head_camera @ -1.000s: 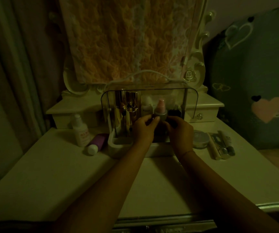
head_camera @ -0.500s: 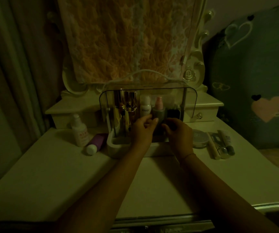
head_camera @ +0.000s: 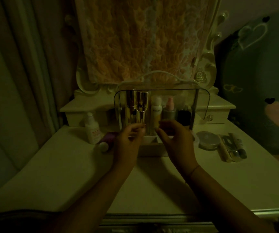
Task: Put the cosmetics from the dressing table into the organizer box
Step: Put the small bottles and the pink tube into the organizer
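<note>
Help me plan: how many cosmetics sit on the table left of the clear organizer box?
2: a white plastic bottle standing upright; a purple white-capped tube lying beside it. The left hand may hide more.

The scene is very dim, with a murky yellow-green cast over everything. The pale top of the dressing table (head_camera: 59, 174) is the brightest broad surface, and soft dark shadows lie on it between and beside the forearms. Small glints show on the gold bottles (head_camera: 141, 108) behind the clear lid (head_camera: 179, 96) of the organizer box (head_camera: 152, 151). The left hand (head_camera: 127, 143) and right hand (head_camera: 177, 142) look slightly smeared at the fingertips (head_camera: 159, 132). The curtain (head_camera: 26, 73) on the left bows with wide-angle distortion, and the near corners sink almost to black.
</note>
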Tool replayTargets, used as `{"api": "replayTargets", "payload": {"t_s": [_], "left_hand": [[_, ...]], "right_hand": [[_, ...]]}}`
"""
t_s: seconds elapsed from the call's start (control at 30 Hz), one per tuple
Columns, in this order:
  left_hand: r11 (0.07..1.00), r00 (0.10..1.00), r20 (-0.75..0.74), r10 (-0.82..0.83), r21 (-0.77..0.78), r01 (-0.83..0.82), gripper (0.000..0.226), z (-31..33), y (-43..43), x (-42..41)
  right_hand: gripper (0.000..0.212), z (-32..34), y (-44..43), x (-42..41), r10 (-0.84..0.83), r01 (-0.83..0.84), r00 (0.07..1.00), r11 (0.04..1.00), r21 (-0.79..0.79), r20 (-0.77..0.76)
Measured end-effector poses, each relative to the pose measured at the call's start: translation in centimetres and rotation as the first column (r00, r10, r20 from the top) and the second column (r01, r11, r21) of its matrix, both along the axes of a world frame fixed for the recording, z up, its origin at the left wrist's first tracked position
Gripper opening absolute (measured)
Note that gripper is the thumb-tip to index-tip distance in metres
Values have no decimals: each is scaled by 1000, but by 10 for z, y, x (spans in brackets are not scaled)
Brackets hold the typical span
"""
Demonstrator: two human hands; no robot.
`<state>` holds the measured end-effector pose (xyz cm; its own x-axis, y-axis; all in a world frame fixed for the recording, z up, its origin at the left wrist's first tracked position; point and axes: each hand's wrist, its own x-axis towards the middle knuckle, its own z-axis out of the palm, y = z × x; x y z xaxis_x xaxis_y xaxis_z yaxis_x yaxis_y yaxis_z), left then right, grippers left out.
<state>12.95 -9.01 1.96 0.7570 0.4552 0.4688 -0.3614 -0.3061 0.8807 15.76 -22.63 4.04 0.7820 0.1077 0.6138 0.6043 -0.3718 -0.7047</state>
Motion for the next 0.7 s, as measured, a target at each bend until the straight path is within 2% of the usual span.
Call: {"api": "replayTargets", "payload": {"t_s": [0.2, 0.3, 0.37, 0.43, 0.53, 0.6, 0.7], "left_hand": [[942, 940, 61, 335, -48, -333, 14, -2, 78, -27], [898, 900, 31, 435, -95, -430, 30, -2, 115, -24], [885, 891, -56, 450, -106, -454, 46, -4, 135, -16], [900, 901, -186, 393, -122, -418, 60, -8, 148, -4], [965, 951, -263, 161, -161, -208, 58, -17, 157, 13], [978, 962, -264, 68, -173, -116, 53, -23, 162, 16], [984, 973, -230, 24, -167, -63, 38, -25, 164, 14]], "right_hand": [[32, -2, 51, -23, 181, -184, 982, 981, -52, -54], [39, -6, 83, -24, 232, -242, 967, 966, -94, -107], [41, -8, 105, -22, 260, -278, 953, 954, -112, -154], [41, -9, 124, -18, 301, -326, 929, 940, -95, -214], [39, -8, 148, -12, 340, -367, 886, 930, -29, -313], [38, -7, 163, -8, 359, -382, 859, 924, 10, -365], [34, -6, 179, 0, 373, -388, 823, 920, 57, -428]]}}
